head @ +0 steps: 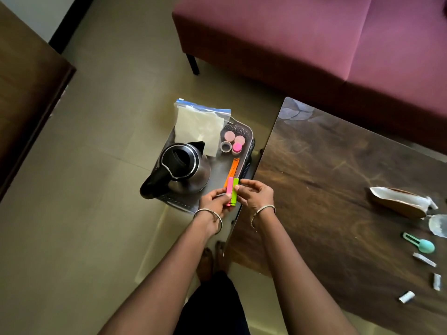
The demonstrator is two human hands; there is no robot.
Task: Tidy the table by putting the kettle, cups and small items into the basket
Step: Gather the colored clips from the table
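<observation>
A grey perforated basket stands on the floor left of the wooden table. Inside it are a steel kettle with a black handle, a zip bag of white material, several small pink cups and an orange clip. Over the basket's near right corner, my left hand grips a pink clip and my right hand pinches a green clip; the two clips lie side by side.
On the table's right side lie a paper pouch, a teal scoop, a clear round piece and three small white sachets. A maroon sofa stands behind. A dark cabinet is at left.
</observation>
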